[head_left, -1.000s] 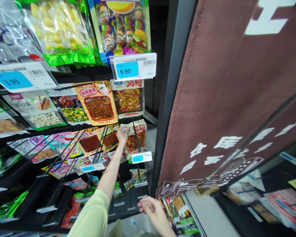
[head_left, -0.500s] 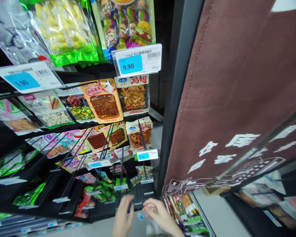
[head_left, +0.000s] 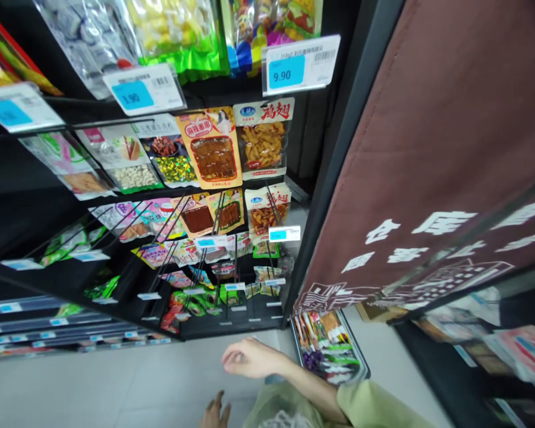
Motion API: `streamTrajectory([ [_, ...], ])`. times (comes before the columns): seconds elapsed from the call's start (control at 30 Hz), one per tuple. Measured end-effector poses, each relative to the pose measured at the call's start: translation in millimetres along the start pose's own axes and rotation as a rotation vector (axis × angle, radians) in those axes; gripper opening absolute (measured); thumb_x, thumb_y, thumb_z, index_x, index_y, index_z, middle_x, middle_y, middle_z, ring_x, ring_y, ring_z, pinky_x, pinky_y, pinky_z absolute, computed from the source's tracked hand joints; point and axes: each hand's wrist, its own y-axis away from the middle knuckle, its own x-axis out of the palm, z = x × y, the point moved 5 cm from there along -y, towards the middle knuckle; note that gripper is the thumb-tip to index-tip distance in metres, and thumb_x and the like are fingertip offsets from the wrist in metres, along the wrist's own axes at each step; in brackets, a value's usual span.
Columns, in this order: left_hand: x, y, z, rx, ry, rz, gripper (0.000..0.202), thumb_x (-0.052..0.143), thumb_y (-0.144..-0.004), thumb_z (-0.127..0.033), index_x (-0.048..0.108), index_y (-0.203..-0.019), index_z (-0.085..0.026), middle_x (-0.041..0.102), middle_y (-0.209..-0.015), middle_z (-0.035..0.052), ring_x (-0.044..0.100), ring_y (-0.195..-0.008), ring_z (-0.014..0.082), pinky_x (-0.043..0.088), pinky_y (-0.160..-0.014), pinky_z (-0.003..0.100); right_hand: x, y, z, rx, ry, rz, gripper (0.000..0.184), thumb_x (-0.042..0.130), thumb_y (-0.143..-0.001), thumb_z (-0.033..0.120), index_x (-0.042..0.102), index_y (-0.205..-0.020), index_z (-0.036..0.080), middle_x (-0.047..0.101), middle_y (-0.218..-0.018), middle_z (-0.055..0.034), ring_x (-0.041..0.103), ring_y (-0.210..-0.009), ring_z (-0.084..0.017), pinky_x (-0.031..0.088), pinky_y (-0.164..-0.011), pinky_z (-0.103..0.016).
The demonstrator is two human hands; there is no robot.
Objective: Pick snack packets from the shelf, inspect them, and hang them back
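My right hand (head_left: 246, 358) hovers low over the grey floor in front of the black snack rack (head_left: 232, 324). Its fingers are curled into a loose fist, and I cannot see what is inside them. My left hand (head_left: 216, 412) shows only at the bottom edge, with fingers stretched apart and nothing in them. A pale green, crinkly thing (head_left: 282, 410) lies under my right forearm; I cannot tell whether it is a bag or cloth. Hanging snack packets (head_left: 264, 215) fill the pegs above, and neither hand touches them.
A brown curtain with white characters (head_left: 428, 148) hangs at the right beside a dark post (head_left: 334, 172). A tray of snack packets (head_left: 329, 346) sits on the floor below it. Price tags (head_left: 299, 66) line the shelf edges. More packets lie at the far right (head_left: 517, 351).
My left hand left the hanging packet on the peg and dropped to the bottom edge. The view swung down and right; my right hand now sits further from the rack, curled.
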Motion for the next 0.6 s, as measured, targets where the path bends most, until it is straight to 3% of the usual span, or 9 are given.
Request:
streamTrajectory([
  [0.13, 12.6, 16.4, -28.0, 0.134, -0.078, -0.004, 0.055, 0.035, -0.096, -0.038, 0.051, -0.145, -0.018, 0.055, -0.144, 0.0143, 0.050, -0.136, 0.0257, 0.039, -0.112, 0.035, 37.3, 47.2, -14.5, 0.082, -0.019, 0.011, 0.032, 0.061, -0.086, 0.034, 0.073, -0.113, 0.022, 0.077, -0.100, -0.0042, 0.073, -0.091, -0.019, 0.054, -0.079, -0.024],
  [0.23, 31.7, 34.7, -52.6, 0.248, -0.136, 0.108, 0.056, 0.036, -0.097, -0.036, 0.048, -0.147, -0.015, 0.053, -0.146, 0.0145, 0.048, -0.137, 0.0252, 0.038, -0.111, 0.033, 57.2, 96.1, -47.9, 0.212, -0.005, -0.047, 0.032, 0.061, -0.086, 0.035, 0.073, -0.113, 0.022, 0.077, -0.098, -0.0045, 0.074, -0.089, -0.021, 0.055, -0.076, -0.026],
  [0.3, 51.0, 48.3, -58.6, 0.269, -0.165, 0.185, 0.056, 0.037, -0.098, -0.034, 0.044, -0.150, -0.014, 0.052, -0.146, 0.0153, 0.048, -0.137, 0.0254, 0.037, -0.111, 0.033, 67.1, 129.3, -73.1, 0.315, 0.028, -0.070, 0.033, 0.062, -0.085, 0.036, 0.073, -0.114, 0.022, 0.077, -0.098, -0.0051, 0.073, -0.091, -0.023, 0.054, -0.078, -0.028],
  [0.4, 84.1, 68.3, -49.3, 0.262, -0.171, 0.253, 0.056, 0.037, -0.099, -0.032, 0.041, -0.151, -0.013, 0.051, -0.147, 0.0152, 0.047, -0.138, 0.0243, 0.037, -0.111, 0.033, 76.6, 169.8, -104.3, 0.513, 0.098, -0.064, 0.031, 0.065, -0.085, 0.035, 0.073, -0.111, 0.021, 0.077, -0.100, -0.0056, 0.072, -0.092, -0.022, 0.052, -0.079, -0.028],
  [0.47, 104.9, 80.3, -34.0, 0.253, -0.161, 0.254, 0.055, 0.037, -0.099, -0.031, 0.042, -0.150, -0.012, 0.051, -0.147, 0.0150, 0.045, -0.139, 0.0231, 0.036, -0.111, 0.031, 80.3, 184.3, -112.8, 0.581, 0.138, -0.058, 0.027, 0.068, -0.082, 0.031, 0.074, -0.106, 0.020, 0.077, -0.095, -0.0049, 0.071, -0.089, -0.021, 0.051, -0.077, -0.027],
  [0.6, 138.9, 98.8, 4.6, 0.199, -0.157, 0.255, 0.054, 0.036, -0.099, -0.030, 0.045, -0.148, -0.010, 0.050, -0.148, 0.0145, 0.045, -0.138, 0.0227, 0.034, -0.112, 0.029, 83.7, 186.2, -103.2, 0.498, 0.111, -0.163, 0.029, 0.068, -0.080, 0.029, 0.075, -0.105, 0.018, 0.076, -0.086, -0.0017, 0.070, -0.086, -0.020, 0.049, -0.077, -0.027],
])
